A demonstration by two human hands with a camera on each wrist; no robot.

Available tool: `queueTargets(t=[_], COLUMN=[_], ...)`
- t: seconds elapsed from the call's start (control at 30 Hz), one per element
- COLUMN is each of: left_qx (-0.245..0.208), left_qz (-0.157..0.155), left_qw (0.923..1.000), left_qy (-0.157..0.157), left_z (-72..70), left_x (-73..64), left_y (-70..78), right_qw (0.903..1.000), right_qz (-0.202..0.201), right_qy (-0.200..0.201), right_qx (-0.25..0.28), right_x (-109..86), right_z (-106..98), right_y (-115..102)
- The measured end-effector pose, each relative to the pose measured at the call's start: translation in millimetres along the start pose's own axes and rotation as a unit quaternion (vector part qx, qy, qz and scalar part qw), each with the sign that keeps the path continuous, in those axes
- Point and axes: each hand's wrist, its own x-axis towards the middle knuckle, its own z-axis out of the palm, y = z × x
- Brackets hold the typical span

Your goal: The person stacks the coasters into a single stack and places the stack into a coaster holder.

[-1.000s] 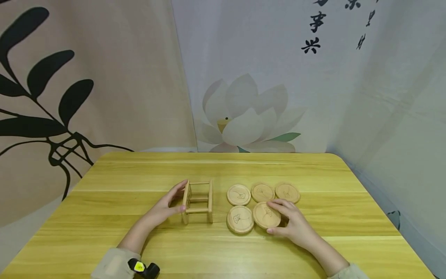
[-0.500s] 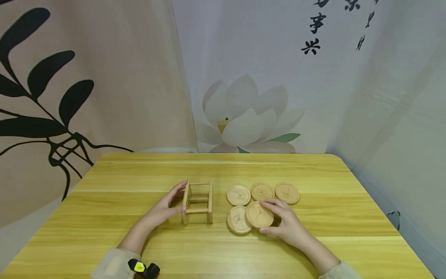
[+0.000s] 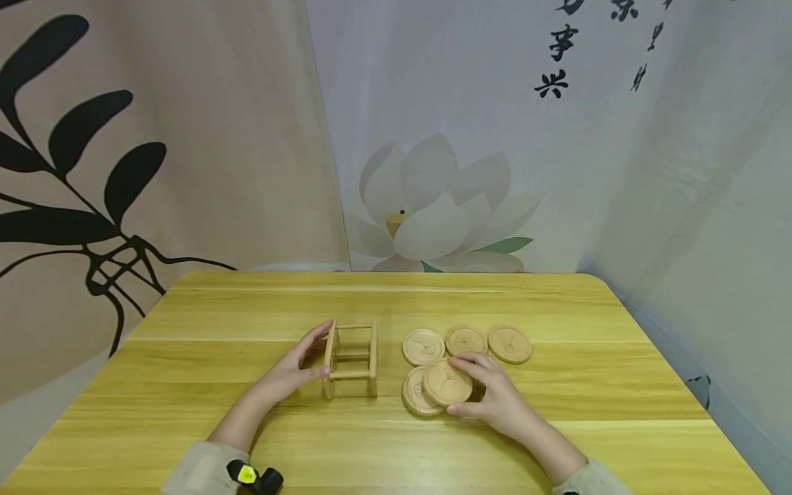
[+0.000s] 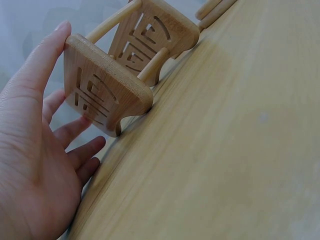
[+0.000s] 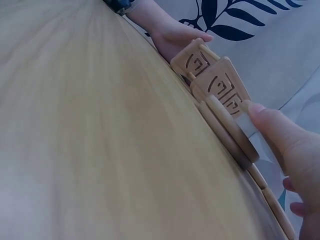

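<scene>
My left hand (image 3: 286, 375) holds the near side panel of a small wooden coaster rack (image 4: 112, 75), thumb on one edge and fingers on the other. Cut-out patterns mark the rack's two panels, joined by round rods; it stands on the table. In my right hand (image 3: 498, 397) a round wooden coaster (image 3: 448, 382) with an engraved leaf is pinched between thumb and fingers. That coaster is slightly tilted and overlaps another coaster (image 3: 412, 397) lying flat, hiding part of it. In the right wrist view the held coaster (image 5: 232, 127) sits close over the lower one.
A back row of three flat coasters lies behind: the left one (image 3: 423, 346), the middle one (image 3: 466, 341) and the right one (image 3: 510, 344). The wooden table (image 3: 346, 454) ends at a printed curtain (image 3: 470, 103). A black wrist device (image 3: 256, 476) sits at my left sleeve.
My right hand has slid the pinched coaster leftward, from beside the front-left coaster to over its right part. The left hand and the rack have stayed in place.
</scene>
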Motion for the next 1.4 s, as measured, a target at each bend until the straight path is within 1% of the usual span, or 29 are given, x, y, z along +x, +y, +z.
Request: queueTargets(t=[0.13,0.23,0.4,0.57,0.8,0.97,1.4], left_qx=[0.004,0.01,0.01,0.009,0.004,0.007,0.005], left_qz=[0.003,0.002,0.001,0.003,-0.006,-0.002,-0.005], left_qw=[1.0,0.9999,0.9999,0.9999,1.0,1.0,1.0], left_qy=[0.004,0.006,0.01,0.011,0.004,0.004,0.004], left_z=[-0.9,-1.4,-1.1,-0.9,0.8,1.1,1.1], left_x=[1.4,2.7,4.1,4.0,0.6,0.7,0.0], left_y=[-13.7,-24.0,-28.6,-27.3,0.6,0.4,1.3], right_qw=[0.9999,1.0,1.0,0.9999,0.9997,0.9996,0.9995], right_qz=[0.008,0.007,-0.005,-0.005,-0.007,-0.012,-0.007], right_qy=[-0.005,-0.004,-0.003,-0.01,-0.016,-0.018,-0.026], right_qx=[0.006,0.004,0.0,0.002,0.016,0.019,0.014], right_x=[1.6,2.2,3.1,5.0,7.1,7.9,8.8], right_z=[2.9,4.9,7.8,10.6,14.8,17.9,21.2], right_y=[-2.6,-3.1,-3.8,-6.8,-11.6,-11.4,-13.8])
